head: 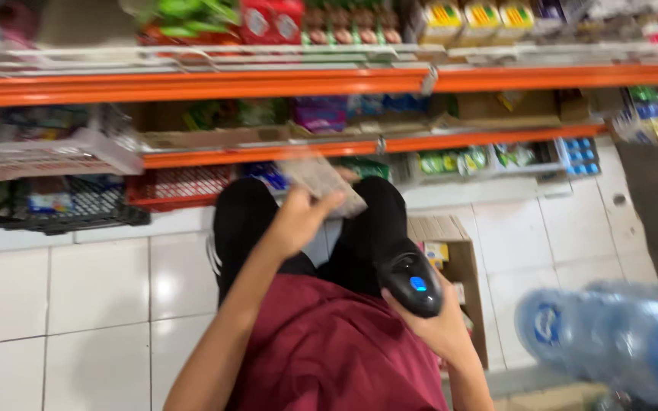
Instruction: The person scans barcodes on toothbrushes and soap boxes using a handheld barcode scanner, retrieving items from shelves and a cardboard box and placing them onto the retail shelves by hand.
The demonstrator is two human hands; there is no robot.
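Observation:
My left hand (298, 217) is raised in front of the lower shelves and is shut on a small greyish packet (321, 183), which is blurred by motion. My right hand (439, 323) grips a black handheld barcode scanner (411, 283) with a blue light on its head, held low over my right thigh. Below both hands are my knees in black trousers (378, 221) and a dark red shirt (329, 350). I am crouched facing the shelves.
Orange-edged store shelves (268, 80) hold packaged goods. A black basket (62, 205) and a red basket (180, 186) stand on the bottom level. An open cardboard box (458, 259) sits on the white tiled floor at my right. Blue water bottles (618, 339) lie at lower right.

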